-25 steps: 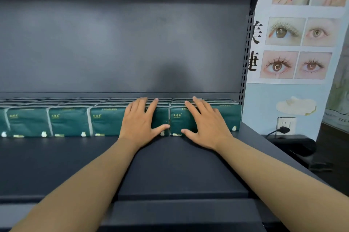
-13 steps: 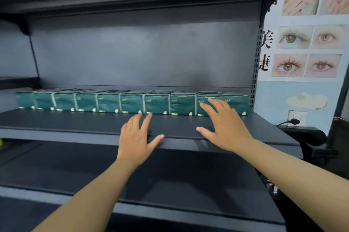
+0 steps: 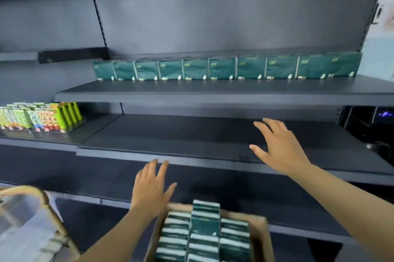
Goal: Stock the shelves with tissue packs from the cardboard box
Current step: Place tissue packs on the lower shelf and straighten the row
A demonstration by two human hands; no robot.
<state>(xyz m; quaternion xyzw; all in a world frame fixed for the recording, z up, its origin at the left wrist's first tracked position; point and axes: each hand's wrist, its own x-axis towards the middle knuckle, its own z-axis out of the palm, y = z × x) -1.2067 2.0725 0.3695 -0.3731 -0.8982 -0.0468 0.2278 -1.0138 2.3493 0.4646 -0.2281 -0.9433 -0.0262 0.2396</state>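
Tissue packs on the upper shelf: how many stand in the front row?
10 tissue packs, side by side in one row along the upper shelf; more may be hidden behind.

Dark green tissue packs [image 3: 228,68]: upright, single row along rear of upper shelf [image 3: 191,93]. Further packs [image 3: 204,238] stacked in open cardboard box [image 3: 259,238], bottom centre.

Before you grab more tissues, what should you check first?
1. Left hand free: ok, open, holding nothing.
2. Right hand free: ok, open, holding nothing.
3. Packs left in the cardboard box: ok, green tissue packs fill it.
4. Box within reach: ok, just below the left hand.
5. Top shelf row tidy: ok, upright, side by side.
6. How deep the box goes: cannot tell.
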